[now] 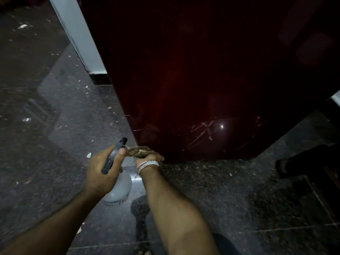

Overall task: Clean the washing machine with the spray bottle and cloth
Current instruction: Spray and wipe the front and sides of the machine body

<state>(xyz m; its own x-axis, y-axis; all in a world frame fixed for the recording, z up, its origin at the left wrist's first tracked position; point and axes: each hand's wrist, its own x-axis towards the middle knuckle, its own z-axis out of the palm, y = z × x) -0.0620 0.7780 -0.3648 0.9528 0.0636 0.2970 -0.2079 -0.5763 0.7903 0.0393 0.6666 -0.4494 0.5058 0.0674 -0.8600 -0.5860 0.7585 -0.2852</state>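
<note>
Down low over the dark floor [220, 199], the person's left hand [103, 168] is wrapped round the spray bottle [120, 188] (white body, dark nozzle up), and just beside it the right hand [155, 155] grips the cloth [139, 150] against the bottom corner of the dark red washing machine [202, 80].

— Any lettering to read here?
— Hardly. The translucent white plastic spray bottle [120, 188] carries a few dark printed marks [117, 201] near its base, too small and blurred to make out.
— And the glossy dark red washing machine panel [202, 80]?
— Nothing legible on it. Only pale scratches [202, 133] low down, and they spell no word or number.
</note>
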